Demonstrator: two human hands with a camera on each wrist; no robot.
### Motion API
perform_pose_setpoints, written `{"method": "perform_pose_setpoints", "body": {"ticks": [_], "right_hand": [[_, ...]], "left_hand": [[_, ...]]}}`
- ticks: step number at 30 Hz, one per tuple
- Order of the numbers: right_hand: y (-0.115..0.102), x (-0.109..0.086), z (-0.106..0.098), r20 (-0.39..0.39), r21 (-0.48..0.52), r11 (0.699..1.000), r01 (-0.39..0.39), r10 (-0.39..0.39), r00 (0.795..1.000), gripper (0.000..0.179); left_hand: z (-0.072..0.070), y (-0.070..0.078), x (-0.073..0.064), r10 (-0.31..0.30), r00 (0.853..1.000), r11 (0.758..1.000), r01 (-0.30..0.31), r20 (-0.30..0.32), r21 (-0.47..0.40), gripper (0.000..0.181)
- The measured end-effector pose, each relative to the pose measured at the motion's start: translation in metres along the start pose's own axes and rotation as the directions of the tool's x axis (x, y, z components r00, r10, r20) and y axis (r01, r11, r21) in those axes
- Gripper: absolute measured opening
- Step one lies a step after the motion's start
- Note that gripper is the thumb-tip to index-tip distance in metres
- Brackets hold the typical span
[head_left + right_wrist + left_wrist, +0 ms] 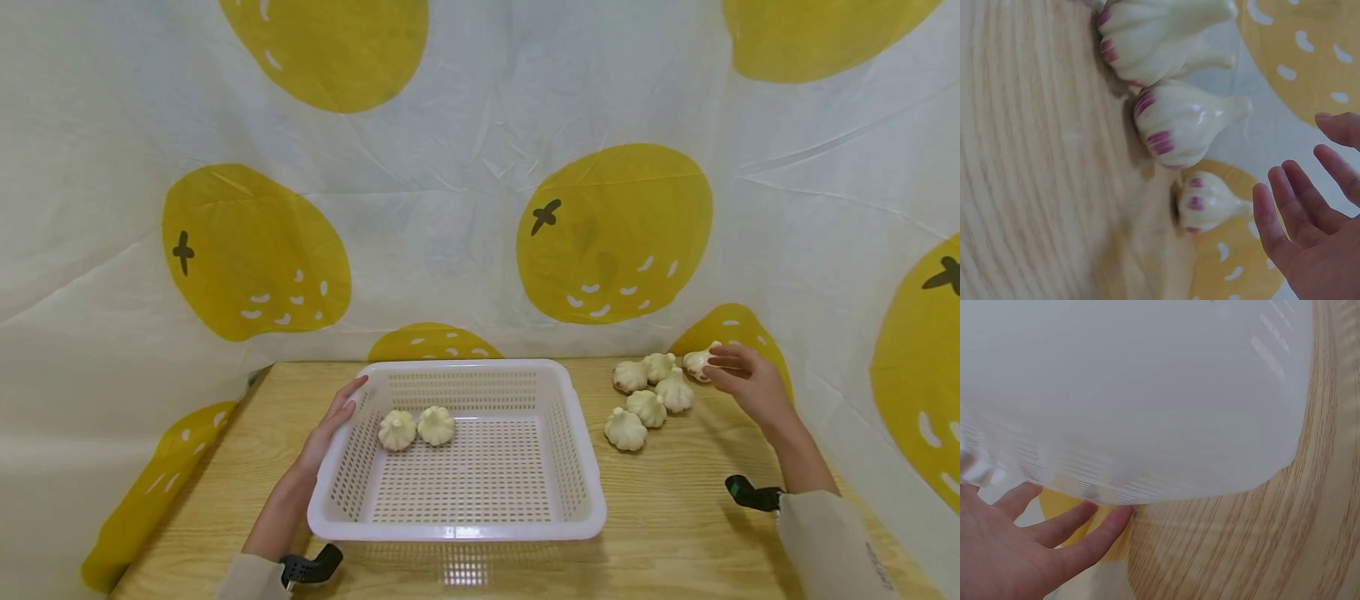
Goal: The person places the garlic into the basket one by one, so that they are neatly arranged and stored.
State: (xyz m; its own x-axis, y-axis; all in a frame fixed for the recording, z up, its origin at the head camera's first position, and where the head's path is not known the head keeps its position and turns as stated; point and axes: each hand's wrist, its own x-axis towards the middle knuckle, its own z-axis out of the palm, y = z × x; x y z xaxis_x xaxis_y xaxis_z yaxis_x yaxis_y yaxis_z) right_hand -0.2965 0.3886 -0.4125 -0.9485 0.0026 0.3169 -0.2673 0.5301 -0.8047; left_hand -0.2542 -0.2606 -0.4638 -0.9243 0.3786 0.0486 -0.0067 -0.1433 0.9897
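My left hand [324, 433] is at the left side of a white plastic basket [457, 531], its extended fingers [1094, 540] touching the outer wall. Two garlic bulbs [397, 431] sit side by side in the basket, towards its left. Over at the right, my right hand [750, 385] reaches to the farthest garlic bulb [697, 364], fingertips right at it and fingers spread. Several more garlic bulbs [647, 408] lie in a cluster just left of that hand. Purple streaks mark the base of a bulb [1175, 125] in the right wrist view.
Everything stands on a wooden table [667, 517]. Behind it hangs a pale cloth [450, 250] printed with big yellow fruits, close against the table's back edge. Black wrist mounts [752, 493] stick out from both forearms.
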Motion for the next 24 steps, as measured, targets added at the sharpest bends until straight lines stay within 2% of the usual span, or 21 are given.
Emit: {"method": "perform_pose_setpoints", "body": {"ticks": [5, 8, 12, 19, 24], "right_hand": [[0.012, 0.001, -0.003, 0.02, -0.087, 0.993, -0.075, 0.077, 0.997, 0.06], [0.018, 0.002, -0.005, 0.044, -0.1, 0.986, -0.132, 0.137, 0.99, 0.069], [0.026, 0.005, -0.008, 0.065, -0.102, 0.976, -0.194, 0.201, 0.977, 0.076], [0.038, 0.01, -0.008, 0.079, -0.061, 0.974, -0.218, 0.222, 0.972, 0.079], [0.045, 0.015, -0.007, 0.101, -0.038, 0.965, -0.258, 0.26, 0.96, 0.08]], "left_hand": [[0.0, 0.0, 0.001, 0.002, 1.0, 1.0, -0.002, 0.013, -0.005, 0.055], [-0.001, 0.0, 0.0, 0.002, 1.0, 1.0, -0.002, 0.008, -0.001, 0.054], [-0.001, 0.0, 0.0, 0.006, 1.0, 1.0, -0.006, 0.011, -0.005, 0.055], [-0.001, -0.001, 0.001, 0.033, 0.999, 0.999, -0.033, 0.01, -0.01, 0.054], [-0.001, -0.002, 0.001, 0.044, 0.999, 0.999, -0.044, 0.002, -0.007, 0.055]]}}
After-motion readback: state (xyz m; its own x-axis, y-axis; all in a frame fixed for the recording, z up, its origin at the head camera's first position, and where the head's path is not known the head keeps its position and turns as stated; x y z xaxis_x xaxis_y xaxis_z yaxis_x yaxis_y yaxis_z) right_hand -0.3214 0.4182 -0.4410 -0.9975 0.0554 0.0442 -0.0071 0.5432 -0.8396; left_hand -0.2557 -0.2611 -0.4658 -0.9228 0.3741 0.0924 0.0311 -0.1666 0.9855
